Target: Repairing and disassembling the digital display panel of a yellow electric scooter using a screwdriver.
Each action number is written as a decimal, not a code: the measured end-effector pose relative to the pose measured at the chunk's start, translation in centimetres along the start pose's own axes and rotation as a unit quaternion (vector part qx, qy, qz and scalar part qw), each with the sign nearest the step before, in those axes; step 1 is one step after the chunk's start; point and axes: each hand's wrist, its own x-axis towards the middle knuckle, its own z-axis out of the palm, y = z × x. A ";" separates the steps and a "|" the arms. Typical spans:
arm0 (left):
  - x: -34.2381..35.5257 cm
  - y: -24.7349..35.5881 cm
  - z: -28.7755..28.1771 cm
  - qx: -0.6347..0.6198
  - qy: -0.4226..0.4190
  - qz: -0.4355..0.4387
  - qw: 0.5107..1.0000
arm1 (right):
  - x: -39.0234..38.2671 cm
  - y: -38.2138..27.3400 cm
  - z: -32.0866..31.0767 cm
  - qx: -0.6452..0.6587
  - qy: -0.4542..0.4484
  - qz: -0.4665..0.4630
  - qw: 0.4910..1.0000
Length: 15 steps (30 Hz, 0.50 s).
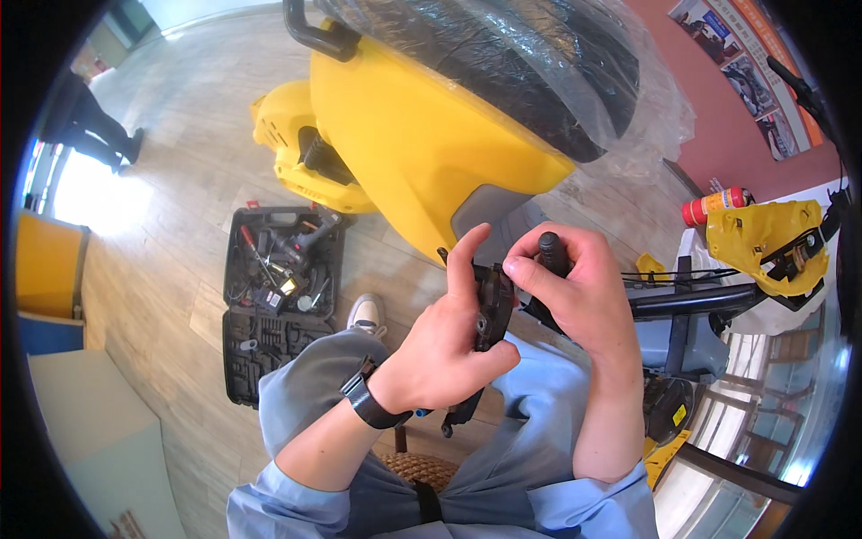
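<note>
My left hand [449, 346] grips a dark mechanical part [490, 305] in front of my lap, index finger raised along its upper side and thumb at its lower part. My right hand [575, 292] is closed at the top of that part, thumb and index finger pressed together there; whether they hold something small I cannot make out. A black rubber handle grip [553, 253] rises among my right fingers. Black cables and a black tube [691, 301] run rightward from there to a cracked-open yellow plastic housing [763, 242].
A large yellow machine body [386, 135] with plastic-wrapped top stands ahead. An open toolbox [280, 269] lies left on the wood floor [171, 269]. A person's legs [99, 126] are at far left. A red extinguisher [714, 207] and wall poster stand right. Yellow-blue cabinets [49, 269] line the left edge.
</note>
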 end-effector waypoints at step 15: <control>0.2 -1.1 -0.1 0.027 0.024 0.045 0.998 | 0.4 -0.1 0.7 0.174 -0.029 0.093 0.980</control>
